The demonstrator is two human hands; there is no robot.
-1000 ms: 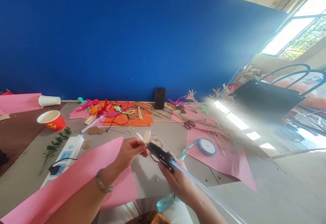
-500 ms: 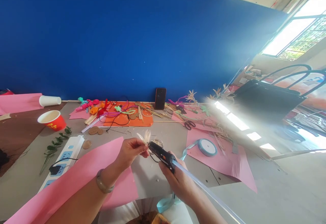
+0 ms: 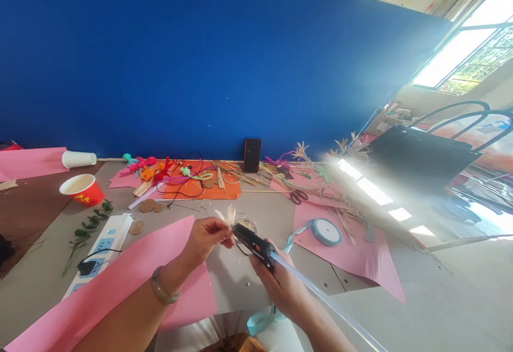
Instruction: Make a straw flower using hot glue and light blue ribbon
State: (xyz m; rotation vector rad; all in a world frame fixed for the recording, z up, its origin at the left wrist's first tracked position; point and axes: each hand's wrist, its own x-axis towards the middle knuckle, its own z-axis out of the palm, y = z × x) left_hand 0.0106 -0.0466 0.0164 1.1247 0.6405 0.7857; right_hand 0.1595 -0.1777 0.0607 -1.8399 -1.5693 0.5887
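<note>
Between the fingertips of my left hand (image 3: 210, 240) is a pale dried flower (image 3: 227, 216), its petals pointing up. My right hand (image 3: 276, 277) is wrapped round a black hot glue gun (image 3: 254, 242), with a long clear glue stick (image 3: 320, 296) running out of its back. The gun's nozzle is at the flower's base, close to my left fingertips; whether it touches cannot be made out. Partly hidden behind the gun, a small round woven piece (image 3: 249, 225) lies on the table. Pink paper (image 3: 188, 282) lies under my left forearm.
A blue ribbon roll (image 3: 326, 232) and scissors (image 3: 298, 196) lie to the right. On the left are a power strip (image 3: 98, 253), a green leafy sprig (image 3: 88, 226) and a red paper cup (image 3: 82, 189). A phone (image 3: 252, 155) leans against the blue wall (image 3: 224, 63).
</note>
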